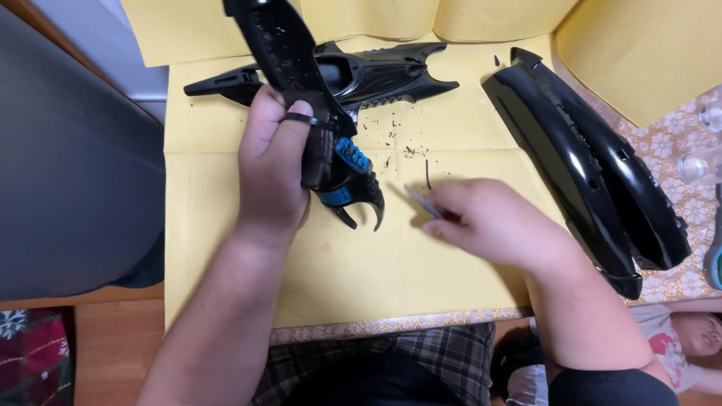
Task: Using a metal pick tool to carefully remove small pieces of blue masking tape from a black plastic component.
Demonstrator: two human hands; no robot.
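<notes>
The left hand (pixel 272 162) grips a black toy-vehicle section with blue inner parts (pixel 331 162), fingers wrapped around it, raised over yellow paper (pixel 361 263) on the tabletop. The right hand (pixel 492 222) pinches a thin, blurred tool (pixel 423 201). Two glossy black shells (pixel 594 158) lie right; disassembly appears midway, and the tool must next meet a fastener.

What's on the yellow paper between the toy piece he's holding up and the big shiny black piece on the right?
The right hand pinching a thin tool, plus dark crumbs, seen from the head view.
</notes>
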